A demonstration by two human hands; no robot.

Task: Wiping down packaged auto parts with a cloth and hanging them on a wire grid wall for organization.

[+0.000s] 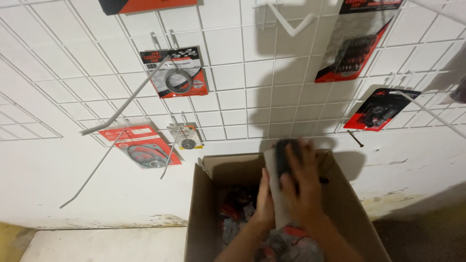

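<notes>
- Box (204, 213), open cardboard, stood below the wire grid (233, 92) hung with carded parts.
- Pack (279, 187), a grey card with a dark part, was held upright over the box.
- Right hand (303, 187) clamped its grip on the pack.
- Left hand (265, 199) pressed flat against the pack's side.

Two bare forearms are seen, with no sleeves reaching into view. The left hand (264, 201) and the right hand (302, 187) are uncovered: no gloves are worn. No rings, watch or wristbands can be made out, though the right hand's fingers (297, 154) are blurred.
</notes>
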